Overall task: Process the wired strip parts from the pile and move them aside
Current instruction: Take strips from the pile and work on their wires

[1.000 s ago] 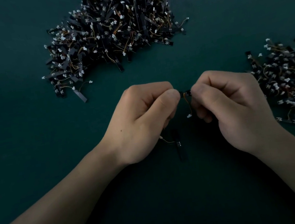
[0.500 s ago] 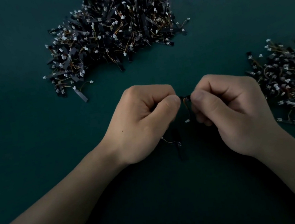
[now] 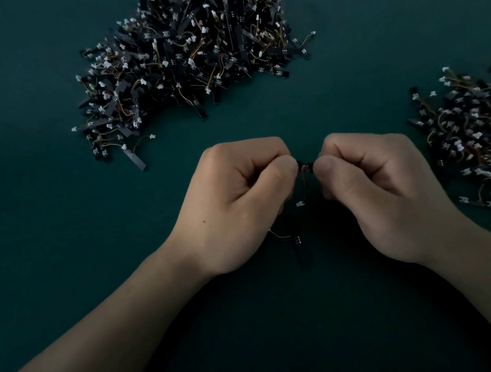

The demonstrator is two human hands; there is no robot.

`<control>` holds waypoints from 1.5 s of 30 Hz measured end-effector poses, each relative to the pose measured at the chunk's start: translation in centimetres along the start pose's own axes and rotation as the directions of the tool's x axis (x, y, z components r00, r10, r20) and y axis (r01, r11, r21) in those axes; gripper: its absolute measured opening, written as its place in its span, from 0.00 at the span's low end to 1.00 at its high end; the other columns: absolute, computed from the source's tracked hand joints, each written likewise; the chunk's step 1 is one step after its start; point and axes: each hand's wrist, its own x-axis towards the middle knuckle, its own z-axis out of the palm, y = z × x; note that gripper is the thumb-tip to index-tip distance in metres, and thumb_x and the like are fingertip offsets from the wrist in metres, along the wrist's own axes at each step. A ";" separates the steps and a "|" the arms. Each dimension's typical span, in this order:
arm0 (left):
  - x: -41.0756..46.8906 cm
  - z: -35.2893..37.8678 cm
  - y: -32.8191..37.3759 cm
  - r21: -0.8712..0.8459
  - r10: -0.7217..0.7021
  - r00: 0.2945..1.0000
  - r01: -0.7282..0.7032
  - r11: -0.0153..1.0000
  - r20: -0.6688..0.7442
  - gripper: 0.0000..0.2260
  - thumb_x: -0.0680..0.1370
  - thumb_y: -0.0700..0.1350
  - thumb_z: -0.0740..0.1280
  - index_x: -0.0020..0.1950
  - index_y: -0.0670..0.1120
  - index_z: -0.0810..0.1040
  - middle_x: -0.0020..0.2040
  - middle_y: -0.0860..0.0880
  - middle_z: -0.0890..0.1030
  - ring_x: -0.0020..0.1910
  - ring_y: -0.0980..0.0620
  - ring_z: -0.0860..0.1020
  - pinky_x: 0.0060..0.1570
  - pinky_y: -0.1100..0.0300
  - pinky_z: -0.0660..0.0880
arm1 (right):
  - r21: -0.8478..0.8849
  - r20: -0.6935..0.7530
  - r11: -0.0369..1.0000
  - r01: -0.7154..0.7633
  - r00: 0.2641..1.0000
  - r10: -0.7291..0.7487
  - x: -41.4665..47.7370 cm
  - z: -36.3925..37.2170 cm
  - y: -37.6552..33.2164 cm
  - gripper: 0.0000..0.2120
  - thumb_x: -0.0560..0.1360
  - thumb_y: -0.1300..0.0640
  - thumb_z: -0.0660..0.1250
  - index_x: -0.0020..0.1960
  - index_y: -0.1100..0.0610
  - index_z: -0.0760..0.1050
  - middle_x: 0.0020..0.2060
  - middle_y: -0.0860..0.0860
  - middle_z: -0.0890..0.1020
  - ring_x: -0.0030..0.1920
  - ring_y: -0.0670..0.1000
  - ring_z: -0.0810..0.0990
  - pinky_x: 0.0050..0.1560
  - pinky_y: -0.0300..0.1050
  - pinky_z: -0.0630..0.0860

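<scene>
my left hand [image 3: 240, 205] and my right hand [image 3: 377, 192] are both curled tight, thumb against forefinger, each pinching one end of a short black strip part with a thin orange wire [image 3: 306, 167]. its small white plug [image 3: 299, 204] dangles between my hands. the big tangled pile of black wired strips [image 3: 187, 49] lies ahead on the dark green table [image 3: 37, 215]. a second heap of strips [image 3: 484, 146] sits at my right. one loose black strip [image 3: 296, 239] lies beside my left palm.

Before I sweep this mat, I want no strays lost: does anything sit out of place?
One wired strip part shows alone just below the left hand, apart from the big pile and the side pile. Whether it lies on the mat or hangs from that hand is unclear.
</scene>
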 end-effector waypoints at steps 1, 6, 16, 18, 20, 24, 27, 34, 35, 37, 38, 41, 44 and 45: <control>0.0 0.0 0.0 0.004 -0.005 1.000 0.005 1.000 -0.004 0.15 0.80 0.37 0.61 0.32 0.37 0.71 0.28 0.42 0.73 0.28 0.46 0.70 0.28 0.54 0.66 | -0.007 0.008 1.000 -0.002 1.000 0.003 0.0 0.0 0.0 0.20 0.82 0.53 0.62 0.34 0.63 0.68 0.26 0.56 0.68 0.25 0.52 0.64 0.24 0.42 0.61; 0.1 0.0 -0.3 -0.018 0.008 1.000 -0.008 1.000 -0.003 0.14 0.79 0.36 0.61 0.33 0.38 0.71 0.29 0.44 0.72 0.28 0.46 0.70 0.28 0.52 0.67 | 0.030 0.082 1.000 -0.007 0.997 0.005 -0.1 -0.3 -0.1 0.21 0.81 0.53 0.61 0.32 0.62 0.68 0.24 0.54 0.68 0.25 0.52 0.65 0.25 0.47 0.62; 0.9 -0.2 -0.9 -0.146 -0.069 0.968 0.034 0.989 -0.241 0.08 0.81 0.42 0.62 0.54 0.49 0.80 0.40 0.47 0.81 0.34 0.51 0.77 0.36 0.59 0.73 | 0.009 -0.137 0.955 0.297 0.946 -0.294 -0.6 0.1 -0.2 0.12 0.87 0.52 0.60 0.55 0.57 0.79 0.37 0.52 0.77 0.32 0.51 0.74 0.34 0.41 0.69; 0.9 -0.2 -1.0 -0.144 -0.074 0.966 0.039 0.989 -0.246 0.08 0.81 0.41 0.63 0.53 0.50 0.80 0.39 0.47 0.81 0.33 0.51 0.76 0.35 0.61 0.73 | -0.142 0.049 0.952 0.272 0.962 -0.267 -0.3 -0.4 0.1 0.05 0.80 0.60 0.65 0.53 0.56 0.80 0.41 0.48 0.79 0.38 0.49 0.78 0.39 0.43 0.73; 0.9 -0.1 -1.0 -0.108 -0.062 0.970 0.038 0.993 -0.234 0.07 0.81 0.41 0.64 0.53 0.50 0.80 0.40 0.47 0.81 0.35 0.46 0.76 0.35 0.57 0.74 | -0.291 0.218 0.921 0.259 0.955 -0.199 -0.2 -0.4 0.2 0.09 0.72 0.65 0.67 0.49 0.55 0.81 0.45 0.47 0.79 0.44 0.51 0.79 0.44 0.49 0.75; 0.8 -0.2 -1.2 -0.056 -0.056 0.975 0.045 0.997 -0.217 0.07 0.81 0.42 0.64 0.54 0.50 0.80 0.40 0.48 0.82 0.37 0.42 0.77 0.36 0.54 0.75 | -0.473 0.377 0.813 0.340 0.912 -0.162 0.0 0.1 -0.2 0.10 0.70 0.61 0.66 0.46 0.52 0.83 0.49 0.47 0.78 0.48 0.52 0.76 0.49 0.52 0.75; 0.8 -0.2 -1.1 -0.047 -0.057 0.974 0.048 0.998 -0.218 0.07 0.81 0.42 0.64 0.54 0.49 0.80 0.39 0.50 0.82 0.37 0.43 0.77 0.36 0.55 0.75 | -0.513 0.398 0.780 0.358 0.904 -0.154 0.1 0.1 -0.4 0.07 0.71 0.58 0.66 0.46 0.52 0.81 0.50 0.48 0.78 0.48 0.52 0.75 0.49 0.52 0.74; 0.8 -0.2 -0.9 -0.052 -0.072 0.981 0.064 0.997 -0.181 0.12 0.83 0.44 0.60 0.48 0.46 0.83 0.39 0.49 0.82 0.36 0.47 0.78 0.37 0.56 0.75 | -0.083 0.156 0.982 0.168 0.976 -0.154 -0.2 -0.7 -0.2 0.03 0.76 0.58 0.62 0.47 0.51 0.72 0.39 0.51 0.80 0.36 0.57 0.78 0.35 0.56 0.73; 0.7 -0.2 -0.9 -0.044 -0.066 0.984 0.060 0.997 -0.163 0.14 0.84 0.45 0.59 0.46 0.45 0.83 0.38 0.48 0.82 0.37 0.49 0.78 0.38 0.55 0.75 | -0.048 0.082 0.987 0.154 0.985 -0.150 -0.3 -0.7 -0.1 0.03 0.77 0.59 0.62 0.48 0.52 0.72 0.37 0.52 0.80 0.33 0.57 0.77 0.32 0.55 0.72; 0.5 -0.2 -0.7 -0.039 -0.054 0.991 0.049 0.998 -0.120 0.19 0.85 0.49 0.57 0.41 0.45 0.82 0.36 0.48 0.81 0.36 0.50 0.79 0.39 0.56 0.74 | -0.064 -0.030 0.984 0.165 0.985 -0.167 -0.3 -0.4 0.1 0.04 0.79 0.60 0.63 0.49 0.52 0.72 0.35 0.51 0.80 0.31 0.56 0.77 0.31 0.54 0.72; 0.4 -0.2 -0.7 -0.034 -0.046 0.994 0.043 0.998 -0.101 0.21 0.85 0.51 0.57 0.40 0.45 0.82 0.35 0.48 0.81 0.36 0.51 0.79 0.39 0.57 0.73 | -0.109 -0.063 0.977 0.182 0.980 -0.190 -0.3 -0.2 0.1 0.05 0.80 0.62 0.65 0.51 0.52 0.72 0.36 0.49 0.79 0.32 0.53 0.77 0.33 0.49 0.74; 0.2 -0.2 -0.5 -0.026 -0.030 0.998 0.028 0.999 -0.057 0.23 0.83 0.55 0.57 0.40 0.42 0.81 0.34 0.48 0.80 0.35 0.51 0.78 0.37 0.56 0.73 | -0.220 -0.137 0.951 0.215 0.959 -0.248 0.0 0.0 0.3 0.09 0.79 0.67 0.67 0.52 0.55 0.74 0.42 0.43 0.80 0.40 0.45 0.79 0.42 0.33 0.73; 0.3 -0.2 -0.5 -0.011 -0.045 0.998 0.044 0.999 -0.037 0.18 0.81 0.53 0.62 0.39 0.43 0.81 0.33 0.46 0.79 0.34 0.45 0.76 0.33 0.53 0.71 | -0.230 -0.163 0.948 0.220 0.952 -0.261 0.1 -0.1 0.4 0.07 0.79 0.66 0.68 0.52 0.56 0.76 0.45 0.44 0.81 0.42 0.48 0.80 0.42 0.39 0.75; 0.3 -0.1 -0.5 0.003 -0.046 0.998 0.046 0.999 -0.033 0.15 0.81 0.51 0.65 0.39 0.45 0.80 0.33 0.45 0.78 0.32 0.45 0.75 0.32 0.53 0.71 | -0.218 -0.161 0.950 0.223 0.952 -0.260 0.0 -0.1 0.5 0.05 0.79 0.65 0.69 0.51 0.56 0.77 0.45 0.44 0.82 0.42 0.49 0.81 0.42 0.42 0.76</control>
